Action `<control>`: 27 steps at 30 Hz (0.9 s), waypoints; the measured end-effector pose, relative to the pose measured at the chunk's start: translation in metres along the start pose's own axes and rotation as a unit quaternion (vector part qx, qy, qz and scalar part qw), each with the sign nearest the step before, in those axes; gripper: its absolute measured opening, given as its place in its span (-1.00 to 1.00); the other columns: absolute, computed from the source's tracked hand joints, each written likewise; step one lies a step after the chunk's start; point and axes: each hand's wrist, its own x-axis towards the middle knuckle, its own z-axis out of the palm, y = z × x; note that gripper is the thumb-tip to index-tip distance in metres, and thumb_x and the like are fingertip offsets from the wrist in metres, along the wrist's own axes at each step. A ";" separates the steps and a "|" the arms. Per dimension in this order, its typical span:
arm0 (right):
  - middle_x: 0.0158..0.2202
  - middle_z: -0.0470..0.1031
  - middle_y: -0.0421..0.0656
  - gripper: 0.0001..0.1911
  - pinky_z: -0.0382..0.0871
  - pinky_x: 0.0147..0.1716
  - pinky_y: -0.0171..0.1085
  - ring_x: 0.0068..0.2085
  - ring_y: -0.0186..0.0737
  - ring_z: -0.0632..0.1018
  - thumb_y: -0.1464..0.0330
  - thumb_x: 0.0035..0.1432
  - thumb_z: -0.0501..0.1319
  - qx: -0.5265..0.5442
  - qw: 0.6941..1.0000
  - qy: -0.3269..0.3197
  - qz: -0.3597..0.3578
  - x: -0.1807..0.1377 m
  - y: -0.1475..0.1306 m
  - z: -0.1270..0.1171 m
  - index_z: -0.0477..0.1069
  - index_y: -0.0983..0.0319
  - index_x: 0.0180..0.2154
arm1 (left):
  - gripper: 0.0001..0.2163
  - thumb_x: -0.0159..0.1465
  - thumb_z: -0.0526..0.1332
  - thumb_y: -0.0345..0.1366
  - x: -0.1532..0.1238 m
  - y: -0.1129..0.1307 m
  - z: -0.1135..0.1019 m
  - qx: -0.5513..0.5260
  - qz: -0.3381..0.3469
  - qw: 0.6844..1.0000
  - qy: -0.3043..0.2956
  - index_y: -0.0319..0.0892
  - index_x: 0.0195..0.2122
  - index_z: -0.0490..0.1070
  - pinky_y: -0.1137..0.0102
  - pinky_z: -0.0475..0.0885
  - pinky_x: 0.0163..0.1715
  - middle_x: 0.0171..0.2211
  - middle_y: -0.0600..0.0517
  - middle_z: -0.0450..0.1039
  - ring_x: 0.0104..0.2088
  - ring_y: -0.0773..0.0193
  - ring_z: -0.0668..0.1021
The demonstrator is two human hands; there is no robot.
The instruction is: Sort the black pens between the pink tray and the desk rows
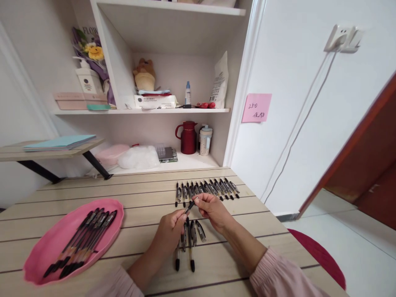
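Both my hands meet over the middle of the wooden table. My left hand pinches the lower end of a black pen. My right hand pinches the pen's upper end, where a cap seems to sit. Under my hands lie a few pens and loose caps. A row of several pen caps lies just beyond my hands. To the left, a pink oval tray holds several black pens.
Shelves behind the table hold a red jug, a white cup, a pink box, a plastic bag and small items. A side shelf with blue folders juts out at left. A red stool stands at right.
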 end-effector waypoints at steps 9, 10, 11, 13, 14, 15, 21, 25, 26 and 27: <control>-0.47 0.45 -0.09 -0.63 0.12 -0.50 -0.30 -0.39 -0.15 0.44 0.42 -0.30 0.26 -0.603 0.798 0.001 -0.002 -0.024 -0.009 0.001 0.34 0.25 -0.31 | -0.63 0.16 0.01 -0.11 0.003 -0.010 -0.001 0.000 -0.031 0.998 0.059 -0.26 -0.23 0.45 0.48 0.19 -0.54 -0.70 0.14 0.22 -0.60 0.34 0.31; -0.43 0.47 -0.05 -0.61 0.12 -0.49 -0.29 -0.35 -0.12 0.45 0.42 -0.29 0.24 -0.625 0.781 -0.013 -0.002 -0.026 -0.008 0.003 0.34 0.26 -0.28 | -0.63 0.16 0.01 -0.12 0.003 -0.010 -0.001 0.000 -0.031 0.998 0.059 -0.26 -0.23 0.46 0.48 0.19 -0.54 -0.70 0.14 0.22 -0.60 0.34 0.32; -0.39 0.47 -0.02 -0.61 0.13 -0.48 -0.29 -0.33 -0.10 0.45 0.43 -0.28 0.22 -0.637 0.771 -0.023 -0.002 -0.027 -0.007 0.005 0.34 0.26 -0.26 | -0.63 0.16 0.00 -0.12 0.003 -0.009 -0.001 0.002 -0.030 0.998 0.059 -0.26 -0.23 0.46 0.48 0.19 -0.54 -0.69 0.14 0.22 -0.60 0.34 0.31; -0.37 0.48 -0.01 -0.66 0.13 -0.49 -0.29 -0.32 -0.09 0.45 0.46 -0.29 0.21 -0.639 0.769 -0.021 -0.006 -0.025 -0.005 0.003 0.36 0.26 -0.32 | -0.64 0.16 0.00 -0.13 0.001 -0.006 -0.002 0.009 -0.029 0.998 0.056 -0.25 -0.24 0.46 0.49 0.18 -0.56 -0.69 0.14 0.22 -0.60 0.35 0.31; -0.40 0.47 -0.02 -0.73 0.12 -0.50 -0.30 -0.34 -0.10 0.45 0.47 -0.30 0.21 -0.628 0.778 -0.011 -0.008 -0.022 -0.005 0.000 0.36 0.25 -0.39 | -0.65 0.16 0.00 -0.13 0.000 -0.004 -0.002 0.013 -0.029 0.998 0.051 -0.24 -0.24 0.46 0.49 0.17 -0.57 -0.69 0.14 0.22 -0.61 0.35 0.30; -0.46 0.46 -0.06 -0.81 0.11 -0.52 -0.30 -0.38 -0.13 0.45 0.48 -0.31 0.21 -0.604 0.797 0.002 -0.010 -0.018 -0.006 -0.004 0.35 0.25 -0.48 | -0.65 0.16 0.00 -0.14 -0.001 -0.002 -0.001 0.016 -0.029 0.998 0.045 -0.23 -0.25 0.47 0.50 0.16 -0.59 -0.68 0.14 0.22 -0.62 0.36 0.28; -0.68 0.30 -0.29 -0.82 0.07 -0.66 -0.39 -0.64 -0.39 0.33 0.27 -0.13 0.22 -0.132 0.989 0.067 -0.016 0.002 -0.013 -0.026 0.26 0.21 -0.52 | -0.67 0.16 0.01 -0.15 -0.005 0.008 0.000 0.009 -0.039 0.999 0.012 -0.23 -0.28 0.47 0.51 0.12 -0.64 -0.70 0.15 0.18 -0.66 0.40 0.23; -0.63 0.35 -0.29 -0.69 0.10 -0.65 -0.42 -0.63 -0.44 0.33 0.23 -0.17 0.30 0.064 0.996 0.043 -0.044 0.001 -0.014 -0.020 0.29 0.22 -0.37 | -0.67 0.15 0.00 -0.15 -0.005 0.008 0.000 0.004 -0.045 0.999 0.006 -0.22 -0.30 0.47 0.51 0.11 -0.64 -0.70 0.14 0.20 -0.66 0.39 0.23; -0.62 0.36 -0.29 -0.68 0.11 -0.64 -0.42 -0.63 -0.45 0.33 0.24 -0.18 0.31 0.076 0.995 0.040 -0.047 0.000 -0.014 -0.018 0.30 0.22 -0.36 | -0.68 0.15 0.00 -0.15 -0.005 0.008 0.000 0.006 -0.043 0.999 0.007 -0.22 -0.32 0.47 0.51 0.11 -0.63 -0.69 0.14 0.20 -0.66 0.39 0.23; -0.62 0.36 -0.29 -0.68 0.11 -0.64 -0.43 -0.63 -0.45 0.33 0.24 -0.18 0.32 0.080 0.995 0.039 -0.048 -0.001 -0.014 -0.016 0.30 0.22 -0.35 | -0.68 0.15 0.00 -0.15 -0.005 0.008 0.000 0.006 -0.042 0.999 0.009 -0.21 -0.33 0.47 0.51 0.11 -0.63 -0.69 0.14 0.20 -0.66 0.39 0.24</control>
